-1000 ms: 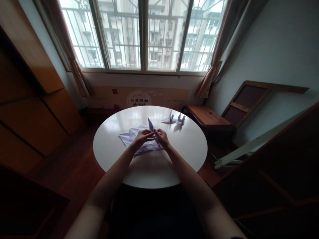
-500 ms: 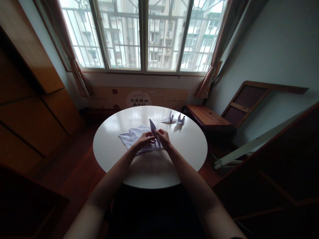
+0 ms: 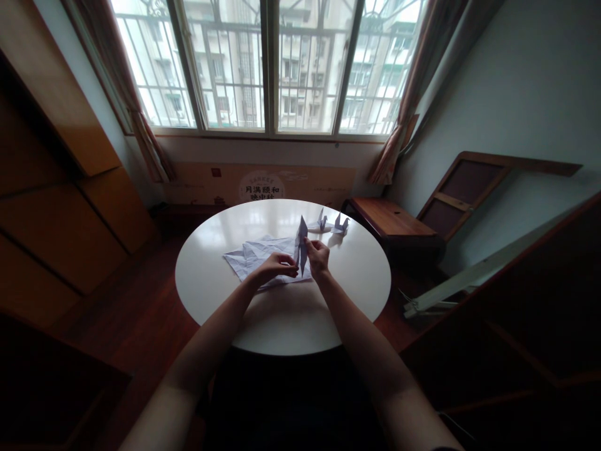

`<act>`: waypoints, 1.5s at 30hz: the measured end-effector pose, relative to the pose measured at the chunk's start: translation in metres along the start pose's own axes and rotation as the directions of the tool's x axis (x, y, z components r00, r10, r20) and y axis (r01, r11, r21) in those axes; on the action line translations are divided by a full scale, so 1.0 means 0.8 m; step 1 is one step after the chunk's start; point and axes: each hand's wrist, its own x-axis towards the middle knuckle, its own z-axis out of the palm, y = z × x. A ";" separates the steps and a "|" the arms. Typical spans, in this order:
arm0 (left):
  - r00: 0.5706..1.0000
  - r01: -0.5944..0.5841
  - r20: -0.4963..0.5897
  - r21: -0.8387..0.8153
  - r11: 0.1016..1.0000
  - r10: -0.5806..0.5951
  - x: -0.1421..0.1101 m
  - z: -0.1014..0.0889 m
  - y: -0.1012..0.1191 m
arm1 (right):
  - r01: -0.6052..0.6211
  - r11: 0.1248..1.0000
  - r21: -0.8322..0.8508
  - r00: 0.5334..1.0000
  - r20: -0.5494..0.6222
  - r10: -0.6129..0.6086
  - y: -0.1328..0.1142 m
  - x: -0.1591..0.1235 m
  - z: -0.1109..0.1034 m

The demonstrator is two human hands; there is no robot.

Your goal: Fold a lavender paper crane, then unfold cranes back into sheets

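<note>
A narrow piece of folded paper (image 3: 302, 233), pale purple-grey with a sharp upper point, is held upright over the table. My right hand (image 3: 318, 255) pinches its right side between thumb and fingers. At its lower left point, my left hand (image 3: 278, 265) has its fingertips closed together on the paper. Beneath the hands lies a loose pile of creased paper sheets (image 3: 256, 254). Two finished paper cranes stand beyond my right hand: one crane (image 3: 322, 220) partly behind the held paper, the other crane (image 3: 341, 225) further right.
Everything rests on a white oval table (image 3: 201, 275). A low wooden bench (image 3: 392, 217) stands past its right edge, near a leaning wooden frame (image 3: 462, 194). Wooden cabinets (image 3: 94, 232) line the left, and a printed board (image 3: 305, 181) sits under the barred window.
The folded paper has moved right and turned more upright, together with my right hand. My left hand has shifted slightly right, its fingers now at the paper's lower point.
</note>
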 end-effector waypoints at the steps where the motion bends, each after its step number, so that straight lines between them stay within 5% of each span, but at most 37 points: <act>1: 1.000 0.002 -0.005 -0.001 1.000 -0.002 0.000 0.000 0.001 | 0.009 1.000 -0.009 1.000 0.001 -0.009 0.000 0.000 0.000; 17: 0.998 0.007 -0.067 -0.077 0.997 -0.012 -0.002 0.002 0.005 | 0.073 0.994 -0.083 0.995 -0.061 -0.078 -0.010 -0.005 0.001; 23: 0.997 0.007 -0.071 -0.132 0.991 -0.017 -0.002 0.006 0.013 | 0.089 0.991 -0.096 0.995 0.048 -0.085 -0.008 -0.008 0.004; 30: 0.950 -0.129 -0.307 -0.201 0.971 0.062 0.005 0.002 0.014 | 0.108 0.983 -0.148 0.953 0.297 -0.060 -0.002 -0.013 0.006; 38: 0.899 -0.200 -0.433 -0.288 0.937 0.058 0.008 -0.002 0.015 | 0.042 0.993 -0.111 0.967 0.256 -0.012 0.002 -0.008 0.004; 45: 0.882 -0.152 -0.468 -0.401 0.903 -0.059 0.010 -0.010 0.012 | 0.197 0.951 -0.240 0.915 0.393 -0.090 -0.003 -0.012 0.003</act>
